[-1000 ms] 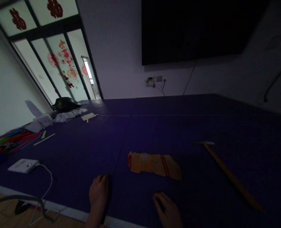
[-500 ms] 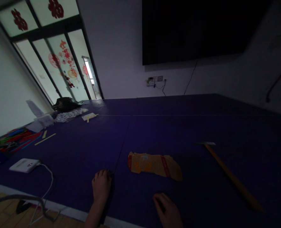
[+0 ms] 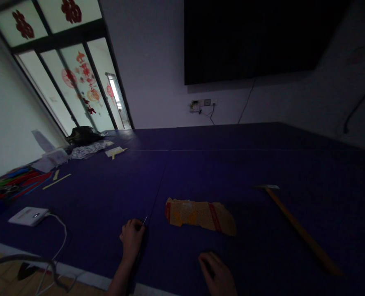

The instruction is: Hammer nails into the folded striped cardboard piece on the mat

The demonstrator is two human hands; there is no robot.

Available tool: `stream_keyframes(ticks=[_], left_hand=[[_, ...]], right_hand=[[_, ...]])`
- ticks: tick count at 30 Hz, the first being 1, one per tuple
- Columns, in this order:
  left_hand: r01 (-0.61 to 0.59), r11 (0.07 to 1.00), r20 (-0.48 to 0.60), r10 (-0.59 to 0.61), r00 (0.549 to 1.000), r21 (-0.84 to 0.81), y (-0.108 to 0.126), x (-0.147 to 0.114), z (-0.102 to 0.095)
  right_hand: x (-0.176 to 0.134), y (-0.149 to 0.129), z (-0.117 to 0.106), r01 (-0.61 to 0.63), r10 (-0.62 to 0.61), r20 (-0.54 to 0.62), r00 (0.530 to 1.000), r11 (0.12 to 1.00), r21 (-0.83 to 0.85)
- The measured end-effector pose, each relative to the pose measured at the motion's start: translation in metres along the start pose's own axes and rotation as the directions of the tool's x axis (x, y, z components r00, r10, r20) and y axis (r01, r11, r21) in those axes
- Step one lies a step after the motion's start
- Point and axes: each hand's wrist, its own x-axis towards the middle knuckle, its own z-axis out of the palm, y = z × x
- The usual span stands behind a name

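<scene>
My left hand (image 3: 132,237) rests low on the purple tabletop (image 3: 219,164), its fingers closed in a pinch. From the fingertips sticks out a thin, shiny, needle-like piece (image 3: 144,220), pointing up and right; whether it is a nail or a needle I cannot tell. Right of that hand lies a flat, brown, insole-shaped piece (image 3: 197,216) with red bands and orange patches, touched by neither hand. My right hand (image 3: 218,273) is below it near the front edge, thumb and fingertips drawn together; what they hold, if anything, is hidden.
A hammer (image 3: 299,226) with a wooden handle lies at the right. On the left are a white device (image 3: 30,216) with a cable, yellow strips (image 3: 56,181) and a pile of coloured items (image 3: 25,179). Farther back stand papers (image 3: 90,149) and a dark bag (image 3: 83,135).
My left hand has turned slightly, and the thin shiny piece now shows, tilted up from its fingertips. The right hand and the brown piece stay nearly where they were.
</scene>
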Motion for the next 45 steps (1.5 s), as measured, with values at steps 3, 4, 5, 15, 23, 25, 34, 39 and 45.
stream_keyframes(ticks=[3, 4, 5, 15, 23, 25, 34, 39, 45], left_hand=[[0.012, 0.996, -0.020, -0.014, 1.000, -0.083, -0.002, 0.002, 0.000], [0.006, 0.994, -0.032, -0.010, 0.999, -0.107, -0.002, 0.002, -0.001], [-0.009, 0.992, -0.052, 0.003, 0.999, -0.125, -0.001, 0.001, -0.002], [-0.027, 0.994, -0.153, 0.043, 0.987, 0.106, 0.004, -0.034, -0.008], [0.023, 0.992, -0.136, -0.006, 0.991, 0.122, -0.004, -0.035, 0.002], [0.038, 0.992, -0.146, -0.020, 0.989, 0.121, -0.004, -0.034, 0.002], [-0.092, 0.983, -0.220, 0.127, 0.967, 0.161, -0.001, -0.035, 0.008], [-0.578, 0.813, -0.043, 0.582, 0.812, 0.072, 0.031, -0.014, 0.009], [-0.699, 0.695, 0.382, 0.700, 0.603, -0.169, 0.114, 0.044, 0.011]], right_hand=[[0.000, 0.003, 0.001, 0.005, -0.005, -0.004, 1.000, 1.000, 0.005], [-0.001, 0.003, 0.001, 0.006, -0.006, -0.003, 1.000, 1.000, 0.008], [-0.001, 0.004, 0.002, 0.003, -0.003, -0.002, 1.000, 1.000, 0.011], [-0.001, 0.004, 0.001, -0.006, 0.006, 0.032, 0.999, 1.000, 0.002], [0.001, 0.002, -0.001, 0.013, -0.013, 0.009, 1.000, 1.000, -0.006], [0.001, 0.000, -0.002, 0.000, 0.000, 0.018, 1.000, 1.000, 0.000], [0.000, -0.001, -0.002, -0.048, 0.046, 0.043, 0.998, 0.998, 0.036], [0.001, -0.003, -0.002, -0.038, 0.037, 0.020, 0.999, 0.998, 0.041], [0.005, -0.014, -0.006, -0.062, 0.063, -0.014, 0.998, 0.995, 0.082]])
